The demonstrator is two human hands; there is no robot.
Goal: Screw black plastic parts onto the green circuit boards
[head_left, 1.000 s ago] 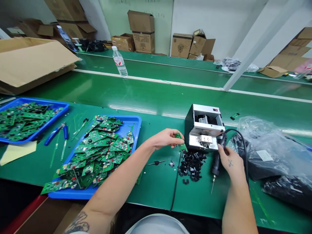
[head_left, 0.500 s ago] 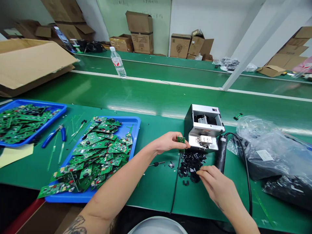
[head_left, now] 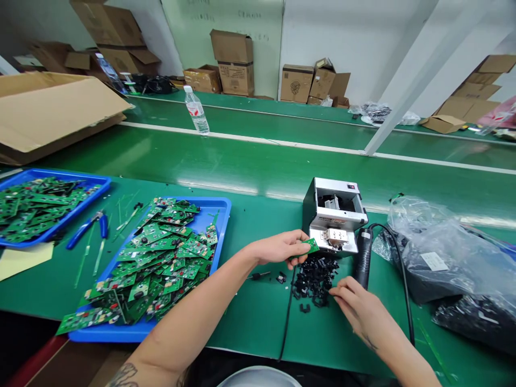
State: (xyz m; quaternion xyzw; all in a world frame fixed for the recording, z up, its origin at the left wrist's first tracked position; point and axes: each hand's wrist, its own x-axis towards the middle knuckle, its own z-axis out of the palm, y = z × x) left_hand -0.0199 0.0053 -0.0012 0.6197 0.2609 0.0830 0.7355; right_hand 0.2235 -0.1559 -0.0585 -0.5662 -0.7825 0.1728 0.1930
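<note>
The right hand (head_left: 360,313) is curling against a heap of small black plastic clips (head_left: 314,280), any grip hidden, while the left hand (head_left: 277,248) is clasping a small green circuit board (head_left: 309,246) before a white metal screw feeder (head_left: 334,216).

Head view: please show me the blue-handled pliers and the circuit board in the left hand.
Blue-handled pliers (head_left: 83,234): head view, on one handle.
Circuit board (head_left: 311,245): head view, on its free end.

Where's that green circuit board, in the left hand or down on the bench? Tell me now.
In the hand: the left hand pinches the small green circuit board between its fingers.
</note>
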